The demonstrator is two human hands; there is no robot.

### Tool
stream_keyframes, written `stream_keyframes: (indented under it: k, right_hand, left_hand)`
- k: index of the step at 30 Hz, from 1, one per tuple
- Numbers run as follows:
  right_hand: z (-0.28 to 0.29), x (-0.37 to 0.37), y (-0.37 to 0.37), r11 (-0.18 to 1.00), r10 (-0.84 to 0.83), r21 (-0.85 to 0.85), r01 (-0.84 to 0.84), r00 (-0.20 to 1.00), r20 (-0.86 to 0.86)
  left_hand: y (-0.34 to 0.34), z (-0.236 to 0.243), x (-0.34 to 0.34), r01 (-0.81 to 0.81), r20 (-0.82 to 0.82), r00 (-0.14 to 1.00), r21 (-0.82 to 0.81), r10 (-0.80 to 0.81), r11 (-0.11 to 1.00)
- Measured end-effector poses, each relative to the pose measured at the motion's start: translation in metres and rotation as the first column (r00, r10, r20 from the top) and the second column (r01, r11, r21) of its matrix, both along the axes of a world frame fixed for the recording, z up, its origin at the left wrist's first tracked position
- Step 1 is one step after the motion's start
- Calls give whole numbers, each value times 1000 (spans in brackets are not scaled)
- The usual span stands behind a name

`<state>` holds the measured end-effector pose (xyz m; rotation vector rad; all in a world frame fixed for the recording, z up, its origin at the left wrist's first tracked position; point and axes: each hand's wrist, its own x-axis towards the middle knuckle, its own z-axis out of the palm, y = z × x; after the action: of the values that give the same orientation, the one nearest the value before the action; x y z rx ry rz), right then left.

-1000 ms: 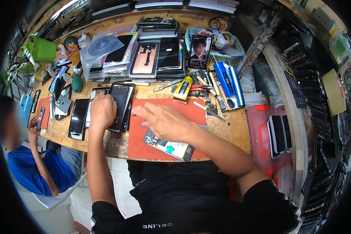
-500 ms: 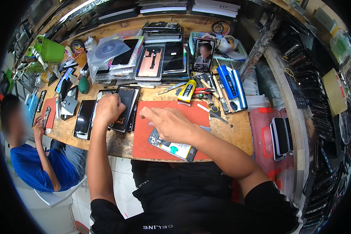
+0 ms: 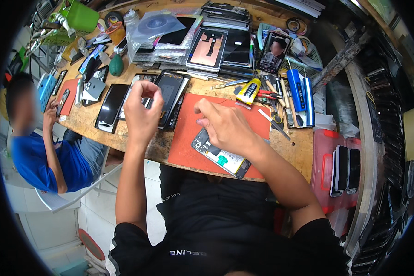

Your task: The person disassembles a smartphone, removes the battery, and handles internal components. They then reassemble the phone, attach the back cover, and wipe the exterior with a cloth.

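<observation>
My left hand (image 3: 144, 110) is raised in front of the dark phone parts at the desk's front edge. Its fingers curl round toward the thumb in a ring, and anything pinched there is too small to make out. Over the red mat (image 3: 188, 133) my right hand (image 3: 226, 125) has its index finger bent toward the thumb. I cannot make out anything between those fingertips. Partly under that hand lies an opened phone (image 3: 230, 162), tilted on the mat, showing its circuit board, a white and yellow battery and a green patch. An open dark phone frame (image 3: 170, 87) lies behind my left hand.
A black-screened phone (image 3: 113, 103) lies left of my hand. Stacked screens (image 3: 237, 50), a yellow tube (image 3: 249, 90), scissors (image 3: 277, 118) and blue cylindrical tools (image 3: 296, 89) crowd the back. At far left, a person in blue (image 3: 60, 163) holds something small.
The view has shifted, so the desk sits farther right and higher. My left hand has lifted away from the dark phone parts and turned. My right hand stays over the opened phone.
</observation>
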<state>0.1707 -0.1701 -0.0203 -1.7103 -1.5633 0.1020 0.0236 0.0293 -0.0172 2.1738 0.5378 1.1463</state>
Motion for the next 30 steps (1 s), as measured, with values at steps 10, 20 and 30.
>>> stream_keyframes:
  k: [10,20,30]
  right_hand:
    - [-7,0,-4,992,32,122,-20,994,-101]
    - [-7,0,-5,984,114,156,-87,978,-173]
    - [0,-11,-4,966,93,240,-99,995,35]
  left_hand:
    - [-89,-44,-17,180,-119,971,-217,-209,960]
    - [-89,-45,-13,212,-115,965,-200,-238,957]
    - [-91,-42,-19,239,-91,964,-103,-248,966]
